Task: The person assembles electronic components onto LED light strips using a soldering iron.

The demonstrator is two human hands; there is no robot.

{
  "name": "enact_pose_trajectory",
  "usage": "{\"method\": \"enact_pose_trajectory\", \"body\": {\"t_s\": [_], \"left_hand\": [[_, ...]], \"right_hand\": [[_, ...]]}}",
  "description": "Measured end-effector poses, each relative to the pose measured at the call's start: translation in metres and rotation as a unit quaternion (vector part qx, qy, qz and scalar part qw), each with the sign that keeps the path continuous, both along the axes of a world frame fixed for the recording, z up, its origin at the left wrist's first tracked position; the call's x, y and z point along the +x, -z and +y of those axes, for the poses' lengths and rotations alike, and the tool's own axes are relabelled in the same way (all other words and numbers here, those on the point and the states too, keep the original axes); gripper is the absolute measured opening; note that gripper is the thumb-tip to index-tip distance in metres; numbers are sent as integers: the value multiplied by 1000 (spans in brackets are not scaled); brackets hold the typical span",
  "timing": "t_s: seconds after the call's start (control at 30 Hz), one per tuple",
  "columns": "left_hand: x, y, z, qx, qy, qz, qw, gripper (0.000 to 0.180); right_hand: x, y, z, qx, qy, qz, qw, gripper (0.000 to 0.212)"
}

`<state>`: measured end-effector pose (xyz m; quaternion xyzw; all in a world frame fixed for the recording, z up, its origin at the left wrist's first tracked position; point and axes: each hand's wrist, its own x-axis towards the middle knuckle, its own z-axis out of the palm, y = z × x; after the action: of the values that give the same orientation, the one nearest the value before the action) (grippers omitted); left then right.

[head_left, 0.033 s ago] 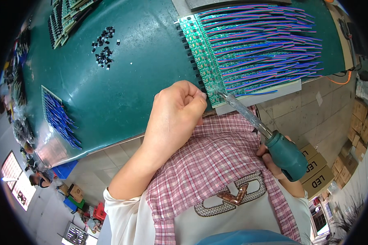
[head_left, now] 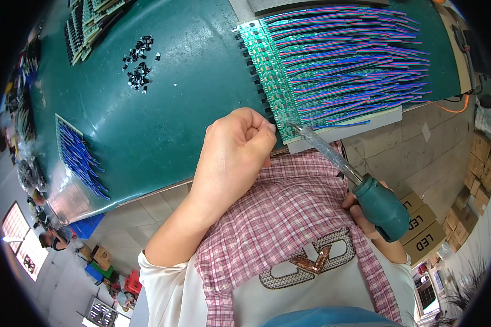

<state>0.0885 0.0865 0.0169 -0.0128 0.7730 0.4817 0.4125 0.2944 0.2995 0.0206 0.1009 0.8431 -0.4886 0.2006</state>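
Note:
A panel of green circuit boards (head_left: 270,71) lies on the green work table. Black connectors line its left edge, and blue, red and black wires (head_left: 360,68) run off to its right. My left hand (head_left: 237,141) is closed at the panel's near left corner, thumb against curled fingers; anything pinched there is hidden from view. My right hand (head_left: 361,219) grips a soldering iron (head_left: 383,207) by its dark green handle, which partly covers the fingers. The iron's shaft slants up and left, and its tip points at the boards' near end, close to my left fingertips.
Small black connectors (head_left: 139,76) lie loose in two piles on the table. Another wired board (head_left: 71,139) rests at the left edge, and stacked boards (head_left: 87,30) at the far left. A grey block (head_left: 311,6) sits behind the panel. Cartons (head_left: 423,234) stand at the right.

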Motion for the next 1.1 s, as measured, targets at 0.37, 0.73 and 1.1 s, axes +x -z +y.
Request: {"method": "enact_pose_trajectory", "body": {"t_s": [0.37,0.73,1.1], "left_hand": [[1,2,-5,13,-9,-3,1000,19],[1,3,-5,16,-11,-4,1000,19],[-55,3,-54,-40,-141,339,929,20]], "right_hand": [[10,22,-5,-12,73,79,994,11],[7,10,-8,-88,190,35,977,22],[-77,-3,81,-89,295,315,898,32]]}}
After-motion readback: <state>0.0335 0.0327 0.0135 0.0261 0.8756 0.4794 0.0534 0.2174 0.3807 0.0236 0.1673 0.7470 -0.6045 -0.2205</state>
